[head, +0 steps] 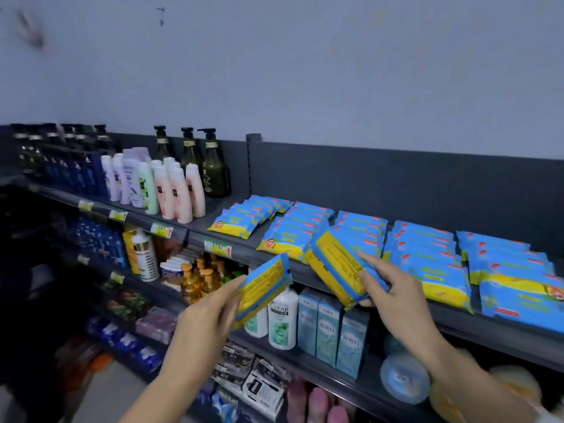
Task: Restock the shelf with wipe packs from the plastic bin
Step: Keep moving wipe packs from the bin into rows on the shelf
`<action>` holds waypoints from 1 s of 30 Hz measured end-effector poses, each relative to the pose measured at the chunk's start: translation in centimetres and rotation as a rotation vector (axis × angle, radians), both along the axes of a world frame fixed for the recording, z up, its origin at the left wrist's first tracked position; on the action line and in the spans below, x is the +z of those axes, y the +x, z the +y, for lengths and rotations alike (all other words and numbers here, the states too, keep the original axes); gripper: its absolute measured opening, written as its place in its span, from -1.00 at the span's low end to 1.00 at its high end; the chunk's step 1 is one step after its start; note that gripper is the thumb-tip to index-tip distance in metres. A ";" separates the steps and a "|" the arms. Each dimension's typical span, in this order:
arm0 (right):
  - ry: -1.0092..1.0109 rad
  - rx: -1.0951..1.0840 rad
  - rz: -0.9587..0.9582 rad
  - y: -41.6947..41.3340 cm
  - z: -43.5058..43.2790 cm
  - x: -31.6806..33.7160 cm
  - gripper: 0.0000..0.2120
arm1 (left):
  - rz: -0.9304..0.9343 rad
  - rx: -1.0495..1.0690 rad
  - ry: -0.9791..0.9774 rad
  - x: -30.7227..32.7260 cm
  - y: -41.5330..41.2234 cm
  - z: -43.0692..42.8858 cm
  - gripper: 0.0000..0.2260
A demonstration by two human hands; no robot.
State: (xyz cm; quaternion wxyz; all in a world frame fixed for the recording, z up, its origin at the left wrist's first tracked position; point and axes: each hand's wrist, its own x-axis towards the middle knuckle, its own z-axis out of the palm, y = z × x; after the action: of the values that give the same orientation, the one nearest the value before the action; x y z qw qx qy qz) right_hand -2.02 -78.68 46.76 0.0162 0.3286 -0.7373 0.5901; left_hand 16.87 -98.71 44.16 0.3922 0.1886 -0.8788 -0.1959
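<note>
Each hand grips one wipe pack, yellow back facing up. The left hand holds the left pack out in front of the shelf, while the right hand tilts the right pack against a stocked row. That row already overhangs the lip (looks dicey), so a shove could knock packs onto the bottles below. The plastic bin's out of frame, and the print's too blurry to read.

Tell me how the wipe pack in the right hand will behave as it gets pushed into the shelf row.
The right-hand wipe pack is probably light: the right hand holds it by one end with a few fingers. It looks soft yet fairly shape-holding, since it juts out flat unsupported. Its glossy film likely slides easily over the stacked packs.
</note>
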 end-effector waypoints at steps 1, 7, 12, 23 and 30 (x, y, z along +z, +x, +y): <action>0.008 0.009 0.003 -0.6 -1.2 0.2 -0.72 | -0.005 0.018 -0.001 0.1 -0.3 -0.7 -0.65; 0.022 0.091 0.041 -4.9 -8.6 1.9 -0.74 | -0.014 0.123 0.050 1.2 -3.7 -5.3 -0.67; 0.116 0.110 0.094 -9.3 -15.1 3.6 -0.76 | 0.048 0.280 0.123 3.1 -6.1 -9.9 -0.71; 0.260 0.136 0.256 -13.4 -26.6 5.1 -0.79 | 0.151 0.379 0.160 4.3 -9.6 -17.7 -0.71; 0.655 -0.070 0.931 -11.1 -31.6 3.8 -0.86 | 0.214 0.317 0.143 4.6 -10.5 -24.4 -0.69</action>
State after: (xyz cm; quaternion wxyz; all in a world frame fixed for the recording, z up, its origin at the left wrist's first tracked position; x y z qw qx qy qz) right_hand -13.10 -110.25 50.59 0.2561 0.5171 -0.8074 0.1227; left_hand 6.33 -123.13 48.80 0.4949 0.3300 -0.7751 -0.2128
